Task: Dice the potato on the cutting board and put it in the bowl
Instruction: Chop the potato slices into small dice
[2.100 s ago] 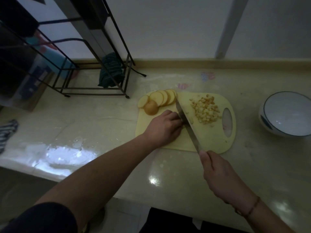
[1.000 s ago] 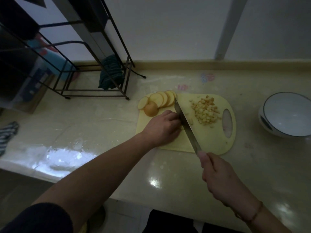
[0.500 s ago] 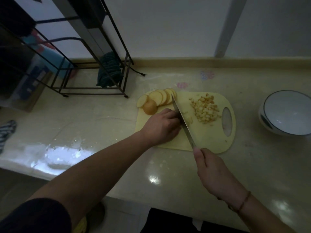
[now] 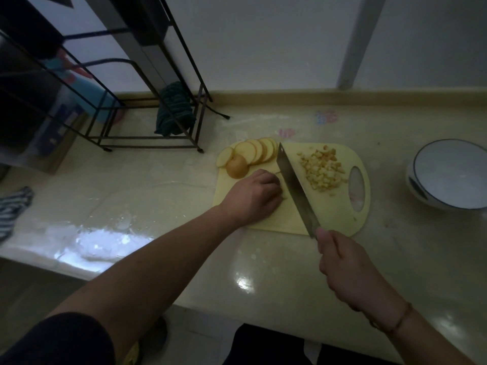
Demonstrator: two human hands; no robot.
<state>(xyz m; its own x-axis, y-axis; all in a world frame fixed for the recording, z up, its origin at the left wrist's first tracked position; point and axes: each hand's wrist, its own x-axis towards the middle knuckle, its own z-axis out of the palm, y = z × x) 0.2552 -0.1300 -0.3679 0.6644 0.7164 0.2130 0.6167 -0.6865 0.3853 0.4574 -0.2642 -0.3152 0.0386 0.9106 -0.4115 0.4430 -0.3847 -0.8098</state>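
Dim kitchen, pale glossy counter [image 4: 163,196]. Yellow cutting board [image 4: 337,209] lies mid-counter, its handle hole at the right end. Left hand [image 4: 253,197] sits on the board's left half, knuckles up, fingers curled down over a potato piece [image 4: 284,194] that barely shows at the fingertips; most of it is hidden under the hand. Right hand [image 4: 345,270] grips the handle of a cleaver-style knife [image 4: 293,184], fingers wrapped closed around it, index finger up near the blade base. Blade runs diagonally from near right to far left, right against the left hand's knuckles, edge down at the potato piece. Pile of diced potato [image 4: 322,171] lies on the board right of the blade, close to the handle hole. Fanned potato slices [image 4: 254,152] sit at the board's far-left corner, a rounded potato end [image 4: 236,166] in front of them. White bowl [image 4: 448,175] with dark rim stands on the counter, well right of the board. Black wire rack [image 4: 147,101] stands far left with a dark striped cloth [image 4: 172,111] hanging in it.
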